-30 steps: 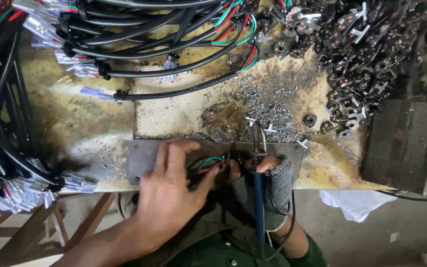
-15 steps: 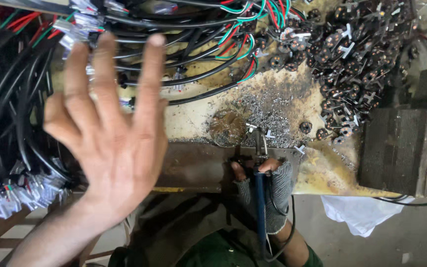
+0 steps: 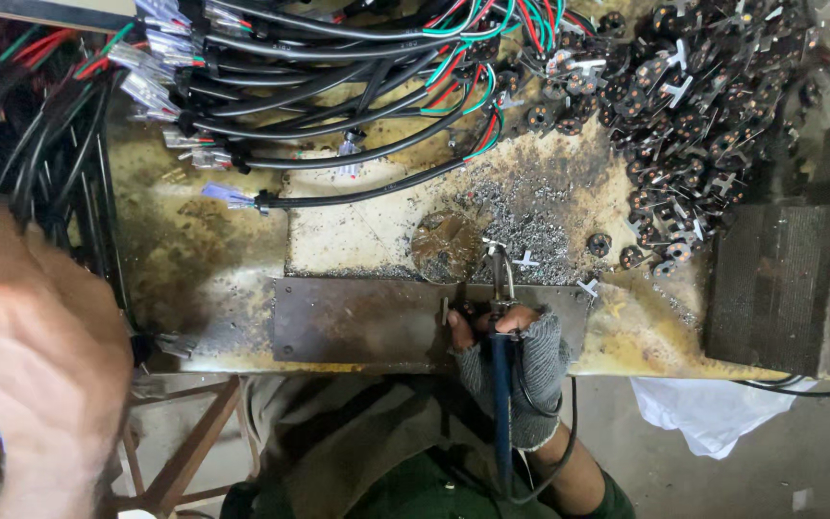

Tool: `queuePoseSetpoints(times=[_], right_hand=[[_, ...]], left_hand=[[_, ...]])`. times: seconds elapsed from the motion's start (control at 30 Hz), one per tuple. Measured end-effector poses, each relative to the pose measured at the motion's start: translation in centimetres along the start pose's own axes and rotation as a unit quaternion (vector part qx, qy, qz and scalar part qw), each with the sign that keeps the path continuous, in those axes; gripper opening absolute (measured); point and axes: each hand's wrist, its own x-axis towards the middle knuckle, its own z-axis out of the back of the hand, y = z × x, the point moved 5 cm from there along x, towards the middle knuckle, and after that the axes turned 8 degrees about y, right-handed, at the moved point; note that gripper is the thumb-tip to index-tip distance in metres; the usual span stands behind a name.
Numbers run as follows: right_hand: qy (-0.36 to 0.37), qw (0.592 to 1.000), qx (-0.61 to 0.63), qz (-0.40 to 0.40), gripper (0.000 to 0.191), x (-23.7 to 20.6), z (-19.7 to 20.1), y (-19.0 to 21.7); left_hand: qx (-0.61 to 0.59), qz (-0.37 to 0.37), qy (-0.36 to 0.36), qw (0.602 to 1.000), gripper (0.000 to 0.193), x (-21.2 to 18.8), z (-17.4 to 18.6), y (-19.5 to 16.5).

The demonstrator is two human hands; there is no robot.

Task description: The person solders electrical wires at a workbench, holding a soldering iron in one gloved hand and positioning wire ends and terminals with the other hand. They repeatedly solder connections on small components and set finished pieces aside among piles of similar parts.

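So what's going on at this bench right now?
A person is at a stained workbench. The right hand, in a grey fingerless glove, holds a blue-handled soldering iron with its tip over a metal plate. The left hand is bare, empty and raised near the black cables at the bench's left side. More cables and a heap of small round parts lie along the back.

The right hand is covered by a grey knitted glove with the fingertips cut off, so that the finger ends are left bare. The glove's ribbed cuff is seen at the wrist, and beyond it the forearm is uncovered. The left hand is bare, with no glove, ring or sleeve seen. Dark green clothing is seen at the bottom edge.
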Motion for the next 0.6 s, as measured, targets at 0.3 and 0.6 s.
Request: queuePoseSetpoints(times=[0.3, 0.6], right_hand=[[-0.002, 1.000, 0.027, -0.006, 0.044, -0.6, -0.4, -0.5], [-0.015, 0.973, 0.179, -0.144, 0.038, -0.6, 0.0, -2.4]], left_hand=[[-0.237, 0.009, 0.019, 0.971, 0.022, -0.6, -1.4, 1.8], [-0.595, -0.089, -0.029, 0.799, 0.021, -2.6, 2.6, -4.4]])
